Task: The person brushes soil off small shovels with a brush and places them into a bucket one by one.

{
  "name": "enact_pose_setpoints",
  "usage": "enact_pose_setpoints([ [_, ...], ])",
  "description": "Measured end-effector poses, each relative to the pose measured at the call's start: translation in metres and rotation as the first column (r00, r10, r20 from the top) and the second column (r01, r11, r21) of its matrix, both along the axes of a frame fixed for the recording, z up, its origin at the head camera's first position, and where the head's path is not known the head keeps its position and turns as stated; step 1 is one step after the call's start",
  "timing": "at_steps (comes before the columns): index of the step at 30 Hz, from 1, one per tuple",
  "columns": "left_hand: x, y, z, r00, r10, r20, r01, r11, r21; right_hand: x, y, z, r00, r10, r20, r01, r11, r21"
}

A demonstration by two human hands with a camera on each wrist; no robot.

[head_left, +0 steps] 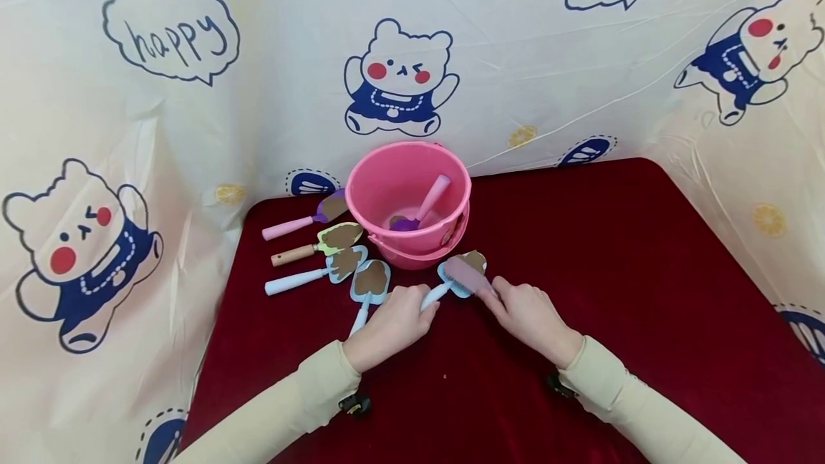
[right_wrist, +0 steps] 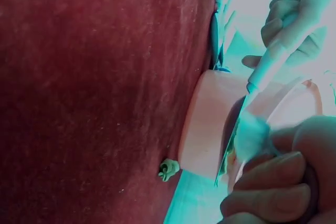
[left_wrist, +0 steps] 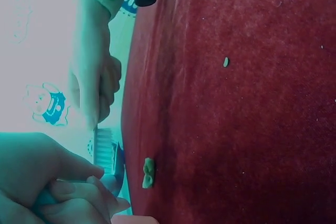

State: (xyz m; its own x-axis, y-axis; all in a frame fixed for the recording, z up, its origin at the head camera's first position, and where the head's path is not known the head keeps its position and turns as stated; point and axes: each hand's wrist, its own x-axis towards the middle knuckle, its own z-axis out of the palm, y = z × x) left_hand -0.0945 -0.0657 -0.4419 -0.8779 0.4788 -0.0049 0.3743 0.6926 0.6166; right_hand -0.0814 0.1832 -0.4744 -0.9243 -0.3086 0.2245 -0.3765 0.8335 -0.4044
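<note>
Blue plastic toy spade (head_left: 453, 282), mud-smeared: your left hand (head_left: 390, 326) grips its handle; your right hand (head_left: 530, 315) pinches a pink brush (head_left: 469, 276) on its blade, near the pink bucket (head_left: 409, 195).

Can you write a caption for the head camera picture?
Two hands brush a dirty blue spade beside a pink bucket.

Both hands are curled in a grip, the left hand (head_left: 392, 323) just beside the right hand (head_left: 530, 315), forearms angled inward
</note>
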Motion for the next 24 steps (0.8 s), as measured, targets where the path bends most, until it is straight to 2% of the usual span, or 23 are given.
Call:
enact_pose_setpoints([
  [3,-0.0009,-0.0008,0.0002,1.0,-0.006,-0.02,0.006,1.0,-0.001,-0.0013,0.0013,-0.0009,0.999,0.036,-0.033,-0.035,0.999,0.022],
  [7,-0.0033,-0.001,0.0013,1.0,-0.012,-0.005,0.012,1.0,0.003,-0.0036,0.0028,-0.003,0.999,0.002,-0.037,-0.001,1.0,0.031],
  [9,-0.0042,-0.0004,0.0013,1.0,-0.011,-0.004,0.011,1.0,-0.002,-0.0048,0.0017,-0.0037,1.0,-0.028,-0.004,0.028,0.999,0.016],
  [12,-0.0044,0.0005,0.0007,1.0,-0.006,-0.004,0.006,1.0,-0.008,-0.0064,-0.0007,-0.0021,0.992,-0.065,0.112,0.069,0.997,-0.031],
  [15,-0.0042,0.0005,-0.0007,1.0,0.001,-0.008,-0.001,1.0,-0.018,-0.0067,-0.0015,0.0003,0.982,-0.063,0.178,0.076,0.995,-0.065],
  [17,-0.0043,0.0001,-0.0008,1.0,0.006,-0.011,-0.007,1.0,-0.019,-0.0067,-0.0007,0.0007,0.988,-0.023,0.152,0.033,0.997,-0.064],
  [20,-0.0035,-0.0009,-0.0017,1.0,0.01,-0.018,-0.011,1.0,-0.017,-0.0063,0.0004,-0.0003,0.998,0.025,0.054,-0.024,1.0,-0.012],
  [22,-0.0023,-0.0013,-0.0016,1.0,0.006,-0.023,-0.006,1.0,-0.009,-0.006,0.0008,-0.0017,0.999,0.024,0.023,-0.024,1.0,0.017],
  [24,-0.0009,-0.0011,-0.0017,1.0,-0.002,-0.021,0.001,1.0,-0.007,-0.0052,0.0009,-0.0019,0.999,-0.003,0.032,0.002,1.0,0.017],
])
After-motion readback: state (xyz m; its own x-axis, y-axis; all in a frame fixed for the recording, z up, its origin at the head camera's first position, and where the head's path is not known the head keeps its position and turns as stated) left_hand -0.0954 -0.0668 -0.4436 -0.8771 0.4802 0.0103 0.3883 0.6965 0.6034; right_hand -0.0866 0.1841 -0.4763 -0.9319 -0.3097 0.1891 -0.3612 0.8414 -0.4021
